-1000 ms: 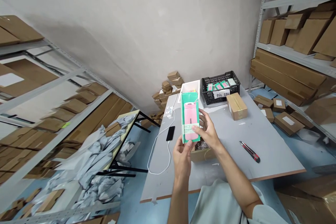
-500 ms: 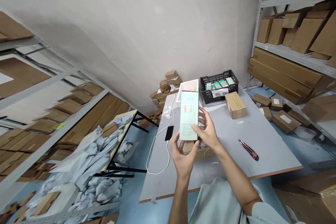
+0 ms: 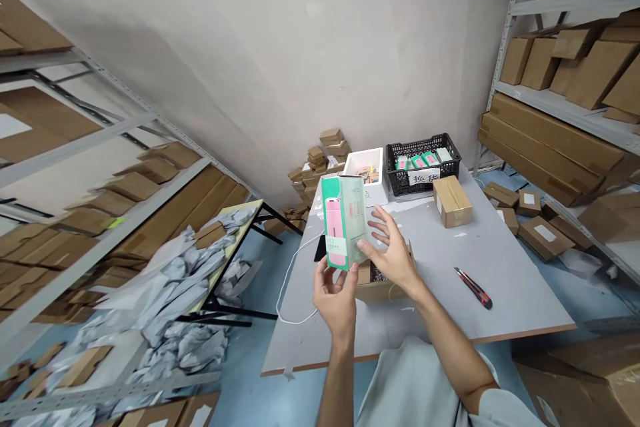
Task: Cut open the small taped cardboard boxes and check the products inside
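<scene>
A green and white product box (image 3: 334, 223) with a pink device printed on its front stands upright above the table, turned so that its front and pale printed side show. My left hand (image 3: 336, 300) grips it at the bottom, thumb and fingers closed round the lower end. Beside its right side is my right hand (image 3: 395, 253), open with the fingers spread. The thumb tip overlaps the box's edge; whether it touches I cannot tell. Below the hands sits an open cardboard carton (image 3: 383, 292) with crinkled packing in it, partly covered by them.
On the grey table (image 3: 430, 307) lie a red and black box cutter (image 3: 475, 289), a taped carton (image 3: 453, 201), and a phone (image 3: 320, 249) with a white cable. A black crate (image 3: 397, 181) of similar boxes and a white foam box (image 3: 377, 193) stand behind. Shelves of cartons flank both sides.
The box has turned from its pale printed side to show its pink-pictured front, shifting slightly left. My right hand has loosened from it and its fingers have spread.
</scene>
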`<act>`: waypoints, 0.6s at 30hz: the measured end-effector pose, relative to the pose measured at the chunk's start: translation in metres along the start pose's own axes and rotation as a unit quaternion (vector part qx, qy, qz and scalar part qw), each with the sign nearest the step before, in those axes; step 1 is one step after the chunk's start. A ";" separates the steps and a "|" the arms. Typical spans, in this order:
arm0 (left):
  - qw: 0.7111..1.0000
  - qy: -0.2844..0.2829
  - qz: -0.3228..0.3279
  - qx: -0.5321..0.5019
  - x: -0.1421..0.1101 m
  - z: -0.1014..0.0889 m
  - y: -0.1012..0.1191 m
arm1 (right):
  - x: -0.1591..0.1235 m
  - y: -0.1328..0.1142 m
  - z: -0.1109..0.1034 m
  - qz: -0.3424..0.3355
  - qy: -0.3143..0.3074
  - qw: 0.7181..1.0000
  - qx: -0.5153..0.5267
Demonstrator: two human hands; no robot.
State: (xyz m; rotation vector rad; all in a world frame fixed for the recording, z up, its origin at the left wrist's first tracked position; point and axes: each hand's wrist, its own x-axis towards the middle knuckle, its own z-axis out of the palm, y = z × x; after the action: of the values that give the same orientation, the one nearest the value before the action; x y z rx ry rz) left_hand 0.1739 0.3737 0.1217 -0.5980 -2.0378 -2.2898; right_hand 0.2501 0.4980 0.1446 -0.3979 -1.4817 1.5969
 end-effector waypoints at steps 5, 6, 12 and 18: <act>0.986 -0.011 0.146 0.080 -0.012 -0.002 0.008 | -0.001 -0.002 0.007 0.010 -0.020 0.997 0.070; 0.988 -0.034 0.135 0.065 -0.014 -0.004 0.009 | 0.001 -0.001 0.005 0.016 -0.020 0.996 0.088; 0.964 -0.148 -0.151 -0.163 -0.004 -0.016 0.014 | 0.011 0.008 -0.005 0.030 -0.040 0.989 0.137; 0.923 -0.176 -0.255 -0.227 0.010 -0.018 0.007 | 0.010 0.013 0.003 0.023 -0.069 0.985 0.156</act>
State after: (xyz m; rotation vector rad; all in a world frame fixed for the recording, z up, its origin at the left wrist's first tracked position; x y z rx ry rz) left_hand 0.1613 0.3575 0.1302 -0.5756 -1.9779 -3.2276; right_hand 0.2370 0.5057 0.1366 -0.1449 -1.3004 1.8887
